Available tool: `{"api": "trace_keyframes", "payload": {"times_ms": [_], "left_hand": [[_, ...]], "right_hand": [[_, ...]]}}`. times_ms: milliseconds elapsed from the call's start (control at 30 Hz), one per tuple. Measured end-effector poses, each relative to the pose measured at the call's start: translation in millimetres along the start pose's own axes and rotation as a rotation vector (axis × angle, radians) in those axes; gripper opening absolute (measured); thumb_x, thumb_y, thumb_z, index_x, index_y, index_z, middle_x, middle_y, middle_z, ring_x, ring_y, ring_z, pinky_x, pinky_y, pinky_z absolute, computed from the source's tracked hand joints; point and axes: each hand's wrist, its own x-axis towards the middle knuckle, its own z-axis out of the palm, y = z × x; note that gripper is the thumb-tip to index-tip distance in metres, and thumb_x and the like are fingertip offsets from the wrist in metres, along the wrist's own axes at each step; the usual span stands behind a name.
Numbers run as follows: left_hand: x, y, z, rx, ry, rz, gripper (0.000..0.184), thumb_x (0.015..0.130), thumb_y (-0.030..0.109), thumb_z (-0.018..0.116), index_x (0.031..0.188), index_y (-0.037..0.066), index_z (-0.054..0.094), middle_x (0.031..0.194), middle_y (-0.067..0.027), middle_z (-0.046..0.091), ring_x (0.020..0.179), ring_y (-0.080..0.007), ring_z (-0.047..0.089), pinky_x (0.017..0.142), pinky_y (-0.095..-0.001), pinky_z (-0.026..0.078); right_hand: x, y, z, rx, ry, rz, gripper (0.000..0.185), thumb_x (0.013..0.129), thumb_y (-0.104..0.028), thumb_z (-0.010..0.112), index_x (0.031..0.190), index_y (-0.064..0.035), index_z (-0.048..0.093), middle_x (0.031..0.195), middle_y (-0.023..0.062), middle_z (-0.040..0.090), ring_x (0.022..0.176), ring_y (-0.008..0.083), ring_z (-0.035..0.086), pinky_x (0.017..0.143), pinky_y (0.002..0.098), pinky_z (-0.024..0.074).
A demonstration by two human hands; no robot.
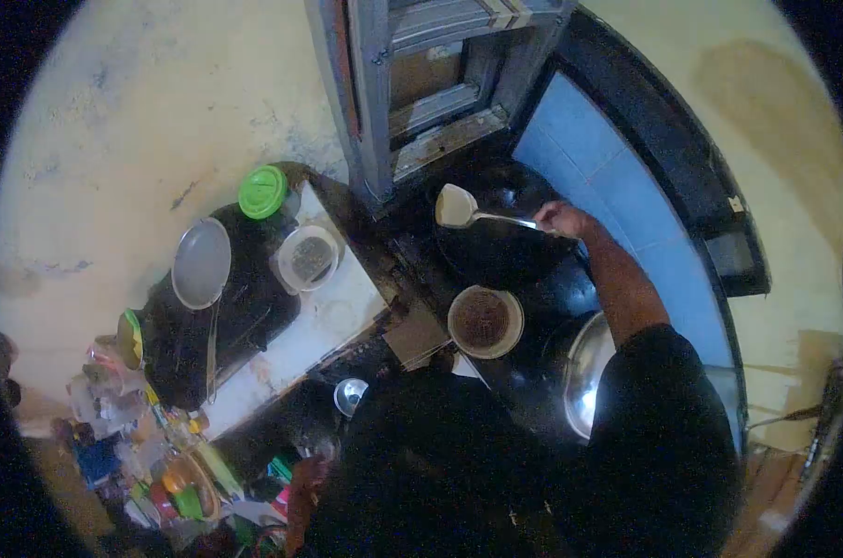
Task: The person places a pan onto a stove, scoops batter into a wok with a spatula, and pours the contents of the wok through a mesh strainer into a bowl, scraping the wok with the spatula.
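My right hand [563, 221] is closed round the handle of a metal spatula [457, 206], whose broad blade points left over a dark pan [496, 246]. Below the pan stands a round bowl [486, 322] with brown contents. At the lower left, my left hand [308, 479] hangs low beside my dark clothing, near some colourful items; its fingers are too dark and small to make out. A large shiny metal vessel [584, 377] lies partly behind my right sleeve.
On the left are a strainer [201, 264], a green lid [262, 192], a clear container [308, 259] on a white slab [333, 312], and a small metal bowl [350, 396]. Cluttered packets [152, 456] fill the lower left. A window frame [440, 93] rises behind, beside blue tiles [580, 139].
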Motion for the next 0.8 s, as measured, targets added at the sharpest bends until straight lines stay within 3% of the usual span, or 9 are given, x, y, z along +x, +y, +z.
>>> {"api": "trace_keyframes", "payload": {"times_ms": [133,233,267,400,467,600,700,767,800], "left_hand": [[23.9,-24.2,14.8,0.155,-0.105,-0.088,0.027,0.083,0.024,0.058,0.107,0.013,0.063,0.089,-0.0057,0.067,0.074,-0.0181,0.064,0.063,-0.0362,0.052],[34.6,-43.9,19.1,-0.045,-0.013,0.136,0.024,0.083,0.024,0.058,0.104,0.013,0.065,0.087,-0.0056,0.066,0.070,-0.0174,0.063,0.061,-0.0357,0.051],[38.9,-50.8,20.3,-0.106,0.021,0.230,0.023,0.083,0.024,0.059,0.103,0.013,0.065,0.086,-0.0055,0.066,0.069,-0.0171,0.062,0.060,-0.0355,0.051],[58.5,-62.5,11.9,-0.250,0.125,0.533,0.020,0.085,0.023,0.058,0.098,0.012,0.066,0.084,-0.0053,0.066,0.064,-0.0155,0.061,0.056,-0.0343,0.050],[72.3,-66.3,4.9,-0.333,0.014,0.350,0.024,0.086,0.028,0.055,0.101,0.011,0.064,0.083,-0.0051,0.065,0.064,-0.0162,0.059,0.055,-0.0340,0.049],[117.3,-119.1,21.8,-0.760,-0.369,-0.085,0.033,0.089,0.037,0.049,0.104,0.011,0.061,0.081,-0.0043,0.062,0.062,-0.0175,0.057,0.054,-0.0340,0.048],[146.9,-166.3,34.0,-1.195,-0.629,-0.356,0.040,0.091,0.044,0.044,0.107,0.011,0.059,0.078,-0.0037,0.061,0.061,-0.0184,0.056,0.053,-0.0339,0.048],[168.6,-198.6,42.5,-1.452,-0.799,-0.562,0.044,0.092,0.049,0.041,0.108,0.011,0.057,0.077,-0.0034,0.060,0.060,-0.0190,0.054,0.053,-0.0338,0.047],[173.3,-204.1,38.3,-1.335,-0.791,-0.558,0.046,0.092,0.050,0.041,0.111,0.011,0.056,0.079,-0.0049,0.060,0.061,-0.0203,0.055,0.054,-0.0347,0.048]], "right_hand": [[-20.1,-22.4,-12.3,0.194,-0.036,0.050,0.019,0.084,-0.015,0.064,0.100,-0.0037,0.065,0.087,0.0046,0.063,0.077,0.0154,0.058,0.071,0.0311,0.0486],[-44.9,-36.8,-26.3,0.108,0.055,-0.030,0.020,0.085,-0.016,0.064,0.099,-0.0027,0.064,0.085,0.0035,0.062,0.075,0.0140,0.057,0.068,0.0297,0.0484],[-56.1,-37.3,-36.4,0.196,-0.012,-0.128,0.019,0.085,-0.016,0.064,0.099,-0.0025,0.064,0.082,0.0030,0.061,0.074,0.0133,0.056,0.067,0.0285,0.0479],[-137.9,-100.6,-57.5,-0.101,0.061,-0.093,0.016,0.084,-0.011,0.063,0.098,-0.0025,0.064,0.080,0.0034,0.061,0.076,0.0135,0.056,0.069,0.0286,0.0475],[-180.1,-113.6,-55.9,-0.144,0.129,-0.148,0.017,0.083,-0.010,0.063,0.098,-0.0031,0.065,0.080,0.0040,0.062,0.076,0.0130,0.056,0.070,0.0289,0.0474],[-256.4,-171.1,-19.6,-0.456,0.159,0.047,0.024,0.076,-0.011,0.067,0.100,-0.0089,0.065,0.090,0.0144,0.067,0.082,0.0288,0.064,0.076,0.0397,0.0505],[-291.4,-191.3,43.9,-0.688,0.225,0.033,0.027,0.076,-0.006,0.061,0.102,-0.0097,0.064,0.089,0.0175,0.065,0.084,0.0345,0.063,0.072,0.0420,0.0510],[-303.9,-194.7,86.7,-0.833,0.238,0.187,0.029,0.077,-0.008,0.059,0.106,-0.0117,0.063,0.088,0.0159,0.064,0.083,0.0348,0.062,0.071,0.0442,0.0509],[-309.9,-193.3,105.1,-0.908,0.239,0.260,0.031,0.078,-0.010,0.058,0.108,-0.0126,0.063,0.088,0.0151,0.063,0.083,0.0350,0.062,0.070,0.0452,0.0509]]}}
